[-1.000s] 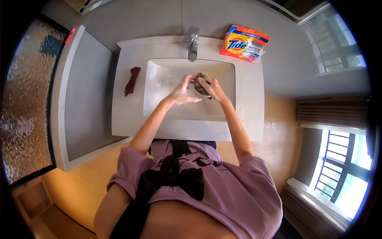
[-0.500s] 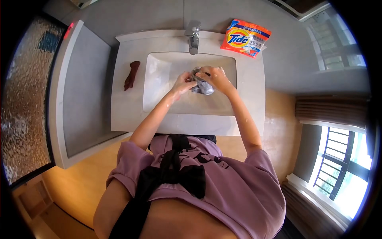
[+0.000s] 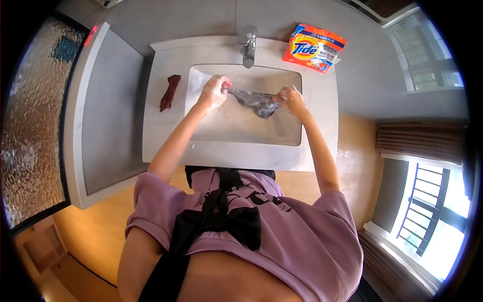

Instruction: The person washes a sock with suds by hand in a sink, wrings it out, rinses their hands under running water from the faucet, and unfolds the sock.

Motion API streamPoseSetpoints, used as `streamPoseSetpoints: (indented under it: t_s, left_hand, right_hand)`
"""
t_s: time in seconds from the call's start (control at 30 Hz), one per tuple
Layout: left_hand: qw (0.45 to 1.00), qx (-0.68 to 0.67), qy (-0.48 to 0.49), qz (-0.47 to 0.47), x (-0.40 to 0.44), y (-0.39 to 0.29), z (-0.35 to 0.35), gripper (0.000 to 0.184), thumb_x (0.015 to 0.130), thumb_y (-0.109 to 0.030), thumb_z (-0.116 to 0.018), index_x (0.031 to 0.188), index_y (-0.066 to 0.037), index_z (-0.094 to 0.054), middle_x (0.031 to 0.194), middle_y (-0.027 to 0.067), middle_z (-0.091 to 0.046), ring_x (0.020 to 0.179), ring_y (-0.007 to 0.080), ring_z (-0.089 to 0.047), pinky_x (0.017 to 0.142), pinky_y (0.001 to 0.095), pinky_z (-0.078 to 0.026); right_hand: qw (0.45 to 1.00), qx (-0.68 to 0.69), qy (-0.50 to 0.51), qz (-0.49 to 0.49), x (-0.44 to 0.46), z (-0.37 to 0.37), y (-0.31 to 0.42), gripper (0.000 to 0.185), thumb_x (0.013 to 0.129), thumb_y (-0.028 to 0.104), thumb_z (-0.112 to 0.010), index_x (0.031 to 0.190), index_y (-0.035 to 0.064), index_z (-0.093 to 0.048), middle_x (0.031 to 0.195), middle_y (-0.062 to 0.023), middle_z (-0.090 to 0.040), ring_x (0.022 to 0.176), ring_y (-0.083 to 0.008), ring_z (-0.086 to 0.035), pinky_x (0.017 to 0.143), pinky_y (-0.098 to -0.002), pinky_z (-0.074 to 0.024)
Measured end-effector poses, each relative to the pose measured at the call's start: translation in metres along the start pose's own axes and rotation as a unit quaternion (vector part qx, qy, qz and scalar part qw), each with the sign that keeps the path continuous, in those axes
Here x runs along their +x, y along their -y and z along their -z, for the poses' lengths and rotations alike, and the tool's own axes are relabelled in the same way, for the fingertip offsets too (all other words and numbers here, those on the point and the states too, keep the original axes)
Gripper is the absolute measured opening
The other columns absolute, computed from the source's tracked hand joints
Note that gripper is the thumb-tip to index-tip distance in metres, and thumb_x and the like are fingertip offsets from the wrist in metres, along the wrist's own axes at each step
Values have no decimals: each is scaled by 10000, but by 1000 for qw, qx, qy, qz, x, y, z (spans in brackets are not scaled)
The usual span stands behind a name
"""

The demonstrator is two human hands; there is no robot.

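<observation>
Gripping opposite ends, left fingers (image 3: 225,84) and right fingers (image 3: 285,94) stretch limp grey cloth (image 3: 253,102) over a smooth, rectangular basin (image 3: 234,130).

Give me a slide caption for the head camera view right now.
The left hand and right hand hold a dark cloth between them over the sink basin, a Tide packet beyond.

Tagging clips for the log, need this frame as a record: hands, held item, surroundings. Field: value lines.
left hand: grips one end of the grey cloth; left hand
right hand: grips the other end; right hand
held item: grey cloth, stretched between both hands, sagging in the middle
below it: white basin
behind basin: chrome tap
left on counter: dark red cloth
right rear: orange Tide packet
</observation>
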State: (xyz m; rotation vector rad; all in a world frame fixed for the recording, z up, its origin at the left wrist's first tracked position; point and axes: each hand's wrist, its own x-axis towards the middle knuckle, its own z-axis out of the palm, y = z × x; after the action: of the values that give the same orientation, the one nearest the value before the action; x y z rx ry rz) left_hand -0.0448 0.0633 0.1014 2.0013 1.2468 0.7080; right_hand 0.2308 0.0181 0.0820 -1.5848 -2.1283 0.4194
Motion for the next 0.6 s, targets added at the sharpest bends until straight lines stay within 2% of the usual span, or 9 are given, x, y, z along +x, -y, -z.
streamPoseSetpoints:
  t_s: [0.07, 0.1, 0.2, 0.27, 0.3, 0.43, 0.53, 0.57, 0.6]
  left_hand:
    - [982, -113, 77, 133, 3, 11, 2, 174, 682, -78, -600, 841, -35, -545, 797, 54, -548, 676, 121, -518, 620, 251, -442]
    - [981, -112, 79, 134, 2, 6, 3, 174, 682, -78, -600, 841, -35, -545, 797, 54, -548, 676, 121, -518, 620, 251, -442]
    - [907, -275, 112, 299, 3, -6, 3, 264, 741, -294, -631, 857, -75, -537, 758, -11, -532, 609, 58, -489, 552, 229, -425]
    - [875, -344, 113, 321, 4, -10, -7, 266, 742, -285, -630, 867, -69, -536, 769, -7, -537, 631, 66, -504, 583, 236, -438]
    - [838, -411, 111, 342, 3, -14, -13, 269, 742, -276, -629, 878, -63, -535, 779, -3, -543, 654, 74, -519, 614, 243, -451]
    - [830, -442, 116, 319, 1, -33, -37, 270, 759, -264, -609, 907, -51, -530, 771, 3, -546, 671, 91, -545, 606, 244, -468]
    - [827, -459, 125, 300, 2, -34, -34, 258, 781, -264, -575, 909, -43, -535, 782, 23, -551, 681, 108, -552, 655, 272, -481]
    - [827, -463, 126, 293, 1, -31, -30, 255, 790, -263, -562, 912, -40, -536, 793, 31, -554, 699, 118, -558, 686, 287, -484]
    - [795, -510, 158, 289, 0, -34, -21, 256, 803, -236, -539, 933, -17, -530, 813, 49, -561, 747, 150, -571, 725, 312, -484]
  right_hand:
    - [995, 77, -2, -68, 1, -3, 2, 238, 711, 249, -617, 752, 16, -598, 707, -140, -562, 623, -308, -524, 612, -348, -418]
    - [980, 151, -8, -132, 2, -2, 5, 234, 719, 250, -606, 744, 17, -597, 693, -151, -567, 602, -318, -516, 573, -350, -406]
    - [946, 244, -21, -213, 6, 0, 16, 256, 758, 242, -568, 763, -14, -584, 611, -103, -544, 556, -183, -486, 538, -284, -382]
    - [894, 358, -20, -267, 6, -10, 21, 305, 800, 281, -523, 833, -14, -592, 651, -25, -529, 614, -91, -467, 537, -252, -377]
    - [893, 358, -21, -272, 5, -12, 27, 305, 800, 281, -523, 833, -14, -592, 651, -25, -529, 614, -91, -467, 537, -252, -377]
    - [800, 520, 82, -288, 11, -13, 67, 450, 825, 390, -464, 985, -22, -547, 795, -63, -556, 699, -118, -493, 602, -268, -414]
    - [898, 407, 72, -151, 15, -24, 68, 448, 727, 379, -607, 896, -31, -546, 726, -79, -552, 657, -126, -486, 585, -278, -415]
    - [897, 408, 74, -153, 13, -25, 66, 448, 727, 379, -607, 896, -31, -546, 726, -79, -552, 657, -126, -486, 585, -278, -415]
    - [923, 353, 79, -130, 13, -18, 68, 430, 694, 339, -641, 885, -34, -544, 700, -86, -545, 637, -126, -483, 583, -281, -416]
